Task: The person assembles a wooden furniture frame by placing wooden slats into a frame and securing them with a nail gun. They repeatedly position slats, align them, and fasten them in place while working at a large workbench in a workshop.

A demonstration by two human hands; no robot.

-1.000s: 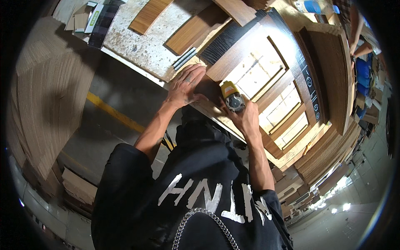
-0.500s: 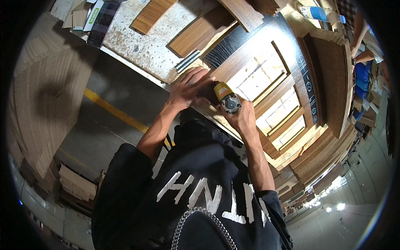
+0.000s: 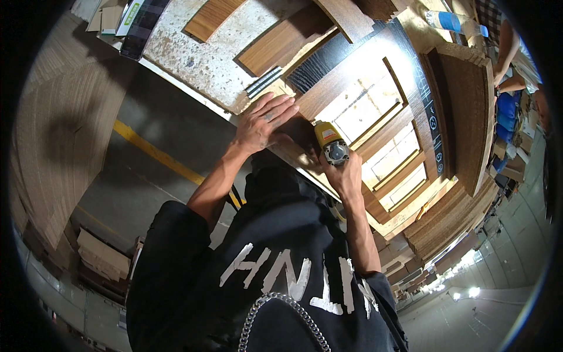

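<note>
Right hand (image 3: 346,173) is gripping the yellow power tool (image 3: 327,134) above the desk (image 3: 220,76), fingers wrapped; probably hefty, rigid, so I'd be grabbing its handle. Left hand (image 3: 261,126) is resting flat, fingers outstretched, clutching nothing visible.

Hard glare far R, bleaching part of wood frame (image 3: 384,138). Floor (image 3: 161,111) L dim; soft shadow on board stack (image 3: 64,149). Lamps (image 3: 474,291) flaring R. Fisheye bend, blk vignette @ edges.

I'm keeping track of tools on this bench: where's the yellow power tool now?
In the head view, the yellow power tool is just right of centre, in the right-hand grip, beside the brown frame.
</note>
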